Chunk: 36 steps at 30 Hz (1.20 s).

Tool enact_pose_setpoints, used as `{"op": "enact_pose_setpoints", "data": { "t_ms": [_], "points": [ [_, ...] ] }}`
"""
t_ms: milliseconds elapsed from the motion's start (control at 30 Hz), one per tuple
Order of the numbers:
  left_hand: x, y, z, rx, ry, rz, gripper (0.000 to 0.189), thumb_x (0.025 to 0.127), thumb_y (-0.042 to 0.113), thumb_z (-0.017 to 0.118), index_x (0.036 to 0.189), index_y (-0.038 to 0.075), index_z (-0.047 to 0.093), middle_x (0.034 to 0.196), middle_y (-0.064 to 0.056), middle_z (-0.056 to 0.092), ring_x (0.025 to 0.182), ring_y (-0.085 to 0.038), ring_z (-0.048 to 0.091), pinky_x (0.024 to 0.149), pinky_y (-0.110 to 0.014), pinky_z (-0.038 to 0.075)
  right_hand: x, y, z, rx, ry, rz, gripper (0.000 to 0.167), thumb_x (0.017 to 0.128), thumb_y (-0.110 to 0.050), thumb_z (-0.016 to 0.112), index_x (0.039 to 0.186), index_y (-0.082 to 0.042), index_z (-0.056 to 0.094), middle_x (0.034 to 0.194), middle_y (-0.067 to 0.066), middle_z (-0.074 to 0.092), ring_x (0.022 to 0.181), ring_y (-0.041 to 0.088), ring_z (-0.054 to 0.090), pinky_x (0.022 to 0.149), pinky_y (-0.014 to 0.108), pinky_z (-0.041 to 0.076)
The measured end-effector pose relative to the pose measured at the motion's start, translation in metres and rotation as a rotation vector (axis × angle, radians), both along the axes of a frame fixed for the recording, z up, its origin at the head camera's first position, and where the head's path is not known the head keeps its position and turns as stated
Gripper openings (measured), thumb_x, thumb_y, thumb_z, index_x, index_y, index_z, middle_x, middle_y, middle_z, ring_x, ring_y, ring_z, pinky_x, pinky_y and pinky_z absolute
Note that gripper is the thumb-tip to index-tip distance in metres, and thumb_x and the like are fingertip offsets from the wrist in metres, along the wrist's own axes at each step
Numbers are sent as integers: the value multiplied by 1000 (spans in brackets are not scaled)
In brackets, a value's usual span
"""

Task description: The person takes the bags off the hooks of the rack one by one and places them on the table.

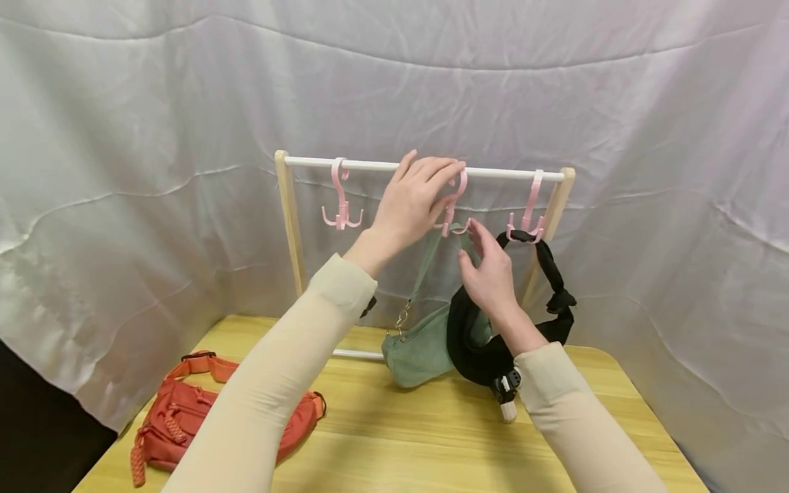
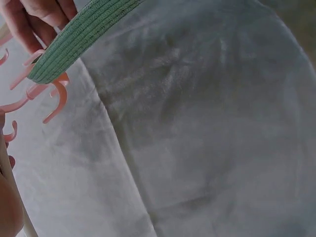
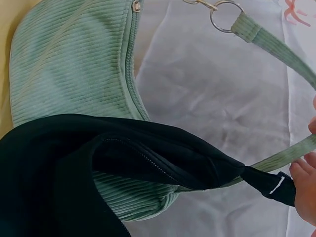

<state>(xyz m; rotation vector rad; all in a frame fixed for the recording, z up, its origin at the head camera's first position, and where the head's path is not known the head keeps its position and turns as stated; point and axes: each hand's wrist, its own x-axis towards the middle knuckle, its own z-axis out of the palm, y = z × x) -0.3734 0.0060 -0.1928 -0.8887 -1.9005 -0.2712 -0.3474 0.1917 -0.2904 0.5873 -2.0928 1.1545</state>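
Observation:
A green corduroy shoulder bag [image 1: 421, 348] hangs by its strap [image 2: 81, 42], which is looped over the middle pink hook [image 1: 456, 202]. My left hand [image 1: 409, 202] grips the upper part of this hook at the rod, fingertips over its top and thumb by its stem. Beside the strap, my right hand [image 1: 491, 274] has its thumb and fingers apart, fingertips near a prong. A black bag [image 3: 49, 163] hangs from the right pink hook [image 1: 531, 205] and overlaps the green bag. The far part of the green strap is partly hidden behind my right hand.
A white rod [image 1: 505, 173] on wooden posts [image 1: 290, 226] carries the hooks. The left pink hook [image 1: 341, 198] bears nothing. An orange-red waist bag [image 1: 179, 418] lies on the wooden table [image 1: 394, 445] at left, partly behind my left sleeve. Grey curtain [image 1: 394, 103] surrounds the table.

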Motion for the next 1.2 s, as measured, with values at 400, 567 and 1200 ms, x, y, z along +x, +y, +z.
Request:
{"op": "enact_pose_setpoints", "data": {
  "t_ms": [400,567,1200],
  "points": [
    [-2,2,2,88,32,-95,44,96,19,75,139,11,66,137,-4,68,125,-23,60,116,-34,35,-3,2,0,20,28,-28,46,99,5,62,144,7,53,140,28,61,129,39,61,108,46,51],
    [-1,1,1,102,27,-110,41,97,14,74,138,11,68,136,-4,69,123,-25,61,113,-33,37,-4,2,-2,6,49,-35,40,99,6,64,138,8,57,130,30,65,119,43,66,102,50,54],
    [1,8,1,133,18,-126,43,96,22,74,137,13,68,135,-2,69,124,-23,60,112,-32,37,-10,9,-4,-83,263,-113,19,95,4,72,114,5,73,101,20,77,84,34,76,74,2,42]
  ]
}}
